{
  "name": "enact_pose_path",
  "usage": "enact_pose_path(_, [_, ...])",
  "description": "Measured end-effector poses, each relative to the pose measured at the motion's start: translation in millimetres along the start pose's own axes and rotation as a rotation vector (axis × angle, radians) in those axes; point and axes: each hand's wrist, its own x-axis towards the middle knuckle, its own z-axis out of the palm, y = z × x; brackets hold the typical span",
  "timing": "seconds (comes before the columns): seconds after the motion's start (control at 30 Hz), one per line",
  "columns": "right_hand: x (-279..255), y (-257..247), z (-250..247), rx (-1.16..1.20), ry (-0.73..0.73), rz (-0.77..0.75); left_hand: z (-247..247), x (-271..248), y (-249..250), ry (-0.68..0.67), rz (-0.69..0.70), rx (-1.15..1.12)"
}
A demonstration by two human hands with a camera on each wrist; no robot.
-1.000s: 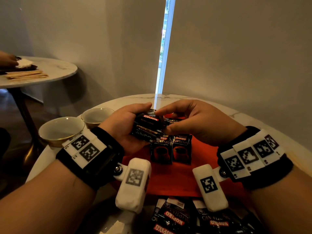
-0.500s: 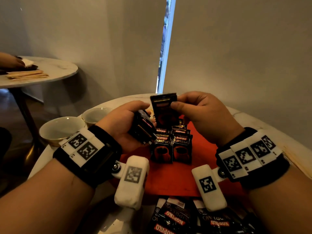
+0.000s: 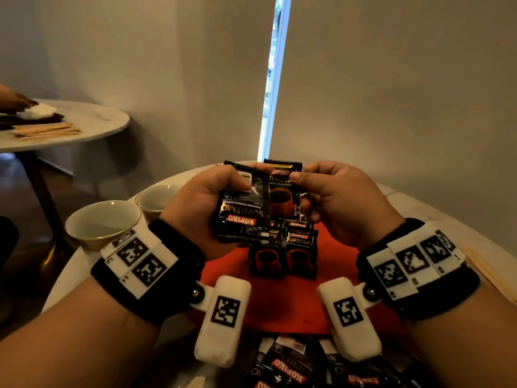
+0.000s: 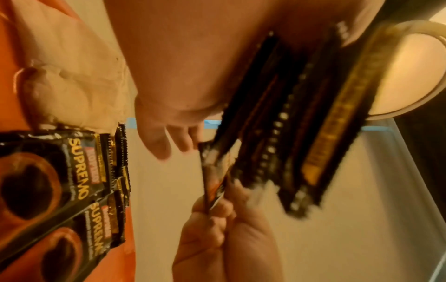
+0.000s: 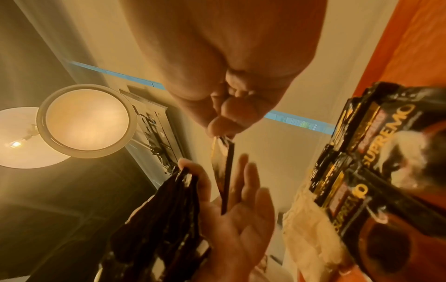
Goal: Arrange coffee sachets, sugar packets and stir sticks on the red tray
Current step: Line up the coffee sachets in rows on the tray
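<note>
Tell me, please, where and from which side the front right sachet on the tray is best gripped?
Probably by the sachet's near bottom edge, coming from the person's side. Its top tucks under the next sachet in the row and its left side abuts a neighbour, while bare red tray lies to its front and right.

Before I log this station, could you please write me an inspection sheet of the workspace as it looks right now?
Surface: round marble table, carrying the red tray.
Job's things: Kopiko Supremo sachets standing in overlapping rows on the tray; more sachets loose at the near edge. Sugar packets and stir sticks: nothing seen on the tray.
Clutter: two empty cups left of the tray.
Grips: left hand grips a stack of sachets; right hand pinches a single sachet by its top.
Cables: nothing seen.
Surroundings: pale walls, a bright window slit, a second round table on the left where another person's hand works.
</note>
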Motion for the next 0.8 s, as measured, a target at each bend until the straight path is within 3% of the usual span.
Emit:
enact_pose_path(0.13, [-8, -7, 4, 0.045, -0.133, 0.044, 1, 2, -8, -0.081, -0.082, 0.006])
enact_pose_path(0.27, [-11, -15, 1, 0.041, -0.220, 0.097, -1, 5, -8, 0.083, -0.011, 0.020])
enact_pose_path(0.4, [-17, -18, 5, 0.016, -0.421, 0.149, 0, 6, -4, 0.107, 0.062, 0.016])
enact_pose_path(0.63, [-18, -10, 12, -0.041, -0.394, 0.165, 1, 4, -8, 0.125, 0.061, 0.080])
enact_pose_path(0.8, [-18, -13, 11, 0.123, -0.441, 0.259, 7, 3, -11, 0.092, 0.077, 0.110])
